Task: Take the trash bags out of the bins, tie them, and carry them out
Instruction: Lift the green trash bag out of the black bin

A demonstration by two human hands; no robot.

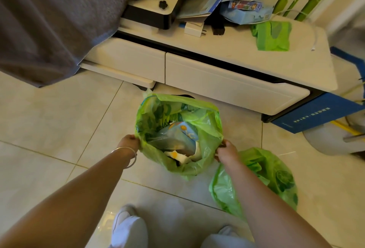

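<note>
A green trash bag [205,135] stands open on the tiled floor in the middle of the head view, with wrappers and paper inside. My left hand [129,143] grips its rim on the left side, and a bangle sits on that wrist. On the right side, my right hand [227,152] pinches the rim. The bin under the bag is almost wholly hidden; only a dark edge shows behind it. A second green trash bag [272,176] lies slumped on the floor just right of my right arm.
A low white cabinet [227,81] runs behind the bag, with papers, boxes and a folded green bag [273,35] on top. A grey cloth [49,20] hangs at the left. A blue box [316,113] and a white base stand at the right. My feet are below.
</note>
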